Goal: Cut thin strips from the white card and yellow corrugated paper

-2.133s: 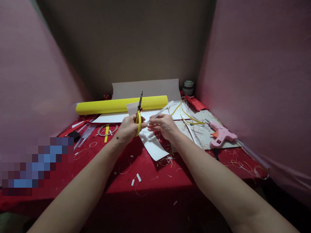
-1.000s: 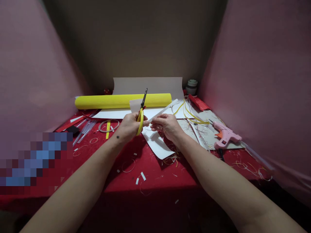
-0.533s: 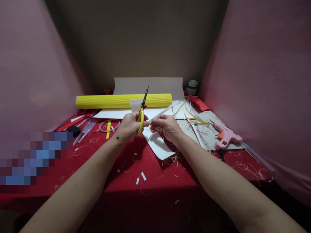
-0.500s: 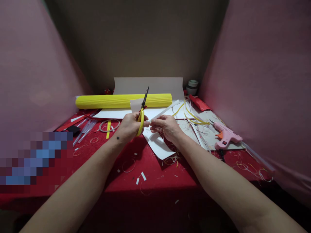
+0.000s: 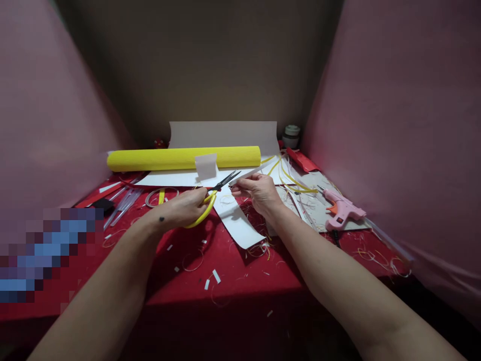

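In the left grip [image 5: 190, 206] sit yellow-handled scissors [image 5: 215, 190]

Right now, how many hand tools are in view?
2: the yellow-handled scissors in the left hand, and the pink glue gun lying at right. The pixelated patch at left may hide others.

Arms [image 5: 326, 260] stretched forward, converging; left hand [image 5: 190, 205] clenched, right hand [image 5: 262, 193] pinching.
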`<act>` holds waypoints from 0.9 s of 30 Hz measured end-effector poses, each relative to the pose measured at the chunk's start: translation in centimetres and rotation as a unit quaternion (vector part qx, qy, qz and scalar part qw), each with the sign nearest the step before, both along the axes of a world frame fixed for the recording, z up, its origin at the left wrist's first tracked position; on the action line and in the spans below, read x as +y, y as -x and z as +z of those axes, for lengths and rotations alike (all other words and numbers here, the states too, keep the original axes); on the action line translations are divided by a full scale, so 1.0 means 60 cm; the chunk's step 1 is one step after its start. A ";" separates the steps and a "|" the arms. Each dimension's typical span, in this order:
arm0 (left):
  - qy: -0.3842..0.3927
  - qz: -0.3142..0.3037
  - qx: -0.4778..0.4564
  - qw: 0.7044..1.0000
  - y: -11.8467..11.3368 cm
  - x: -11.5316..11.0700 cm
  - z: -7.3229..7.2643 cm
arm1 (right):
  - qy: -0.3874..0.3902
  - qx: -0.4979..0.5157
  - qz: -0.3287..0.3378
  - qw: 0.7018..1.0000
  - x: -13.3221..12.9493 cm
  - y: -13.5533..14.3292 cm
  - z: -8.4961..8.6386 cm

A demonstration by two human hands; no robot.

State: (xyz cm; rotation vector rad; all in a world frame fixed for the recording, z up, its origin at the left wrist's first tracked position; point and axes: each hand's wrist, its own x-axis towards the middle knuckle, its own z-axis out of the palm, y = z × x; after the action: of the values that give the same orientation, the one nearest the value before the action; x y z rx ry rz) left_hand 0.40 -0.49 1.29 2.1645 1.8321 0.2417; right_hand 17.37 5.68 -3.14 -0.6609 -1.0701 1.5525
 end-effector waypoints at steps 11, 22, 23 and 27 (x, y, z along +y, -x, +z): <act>0.026 -0.043 0.023 0.998 0.016 0.009 -0.010 | 0.037 0.015 0.063 0.997 -0.002 -0.007 0.009; 0.066 -0.058 0.036 0.995 0.013 -0.003 0.010 | 0.018 0.003 0.099 0.995 0.001 -0.015 0.009; 0.069 -0.058 0.039 0.995 0.013 -0.003 0.011 | 0.018 0.000 0.098 0.995 0.001 -0.015 0.010; 0.069 -0.057 0.041 0.995 0.014 -0.003 0.013 | 0.018 -0.008 0.087 0.996 0.000 -0.014 0.011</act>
State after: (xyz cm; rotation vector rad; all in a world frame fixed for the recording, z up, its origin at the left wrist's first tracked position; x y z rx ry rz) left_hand -0.45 -0.67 2.05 2.2031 1.7044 0.0020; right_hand 18.19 5.69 -2.48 -0.6175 -1.1382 1.7213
